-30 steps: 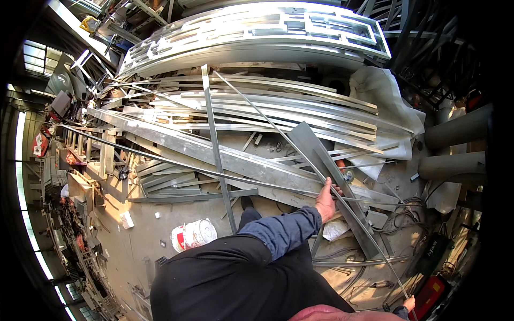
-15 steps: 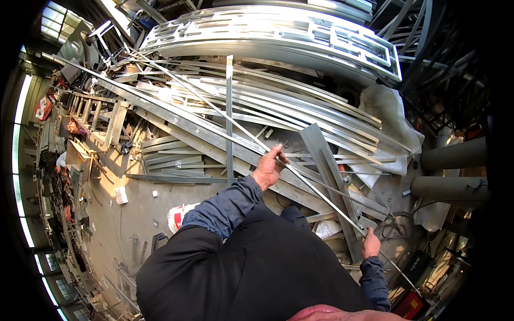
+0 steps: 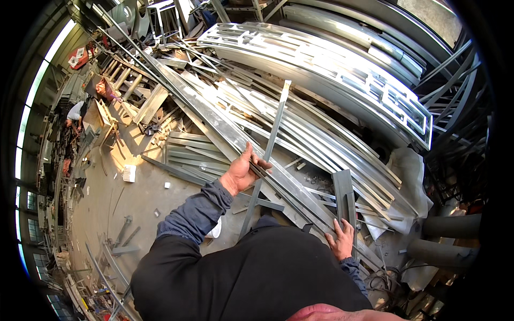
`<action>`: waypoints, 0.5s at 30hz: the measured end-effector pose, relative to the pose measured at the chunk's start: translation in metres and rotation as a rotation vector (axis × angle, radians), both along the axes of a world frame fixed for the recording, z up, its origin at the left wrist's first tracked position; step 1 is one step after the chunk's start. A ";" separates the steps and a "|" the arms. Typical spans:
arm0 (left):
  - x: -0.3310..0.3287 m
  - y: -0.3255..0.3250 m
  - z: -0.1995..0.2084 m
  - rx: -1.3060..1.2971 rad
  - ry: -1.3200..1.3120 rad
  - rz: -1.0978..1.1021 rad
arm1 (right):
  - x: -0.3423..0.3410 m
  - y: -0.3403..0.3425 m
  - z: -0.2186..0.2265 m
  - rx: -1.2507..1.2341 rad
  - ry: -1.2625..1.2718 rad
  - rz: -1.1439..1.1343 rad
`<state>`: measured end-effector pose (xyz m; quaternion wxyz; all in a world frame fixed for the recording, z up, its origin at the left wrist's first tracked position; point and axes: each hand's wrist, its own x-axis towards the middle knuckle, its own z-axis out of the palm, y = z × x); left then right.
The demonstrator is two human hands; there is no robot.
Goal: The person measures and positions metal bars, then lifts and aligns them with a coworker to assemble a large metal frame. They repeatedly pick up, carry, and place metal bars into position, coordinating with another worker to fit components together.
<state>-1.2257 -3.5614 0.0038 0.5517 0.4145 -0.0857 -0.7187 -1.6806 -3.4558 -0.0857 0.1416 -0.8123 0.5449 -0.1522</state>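
Note:
A long, narrow metal bar point(image 3: 292, 198) slants from the upper left down to the right in front of my body. My left hand point(image 3: 241, 172) holds it near the middle, thumb raised and fingers curled at its edge. Farther right, my right hand point(image 3: 341, 241) grips the same bar near its lower end, fingers over the top. Just beyond lies a wide metal channel point(image 3: 219, 120), parallel to the bar. A short flat strip point(image 3: 274, 125) crosses under it, close to my left hand. Another channel piece point(image 3: 344, 195) stands beside my right hand.
Stacked metal profiles point(image 3: 321, 144) spread over the floor ahead, with a lattice metal panel point(image 3: 321, 69) behind. Two thick grey pipes point(image 3: 450, 226) lie at the right. Wood scraps point(image 3: 152, 104) and a person point(image 3: 75, 113) are at the left. Loose cables point(image 3: 388, 278) lie lower right.
The light thin rod no longer slants between my hands; they now grip a darker bar beside the wide channel. My right hand has come inward, nearer my left. The view has turned.

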 end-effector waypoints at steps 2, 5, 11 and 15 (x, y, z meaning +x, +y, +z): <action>0.022 0.002 0.006 0.035 -0.014 0.065 | 0.001 -0.010 -0.035 0.235 -0.080 0.072; 0.043 0.003 0.004 0.114 -0.084 0.169 | -0.001 -0.028 -0.099 0.490 -0.270 0.136; 0.067 0.012 -0.013 0.203 -0.189 0.428 | 0.014 -0.060 -0.152 1.094 -0.083 0.254; 0.100 0.009 -0.017 0.289 -0.188 0.663 | 0.043 -0.052 -0.166 1.143 -0.042 0.381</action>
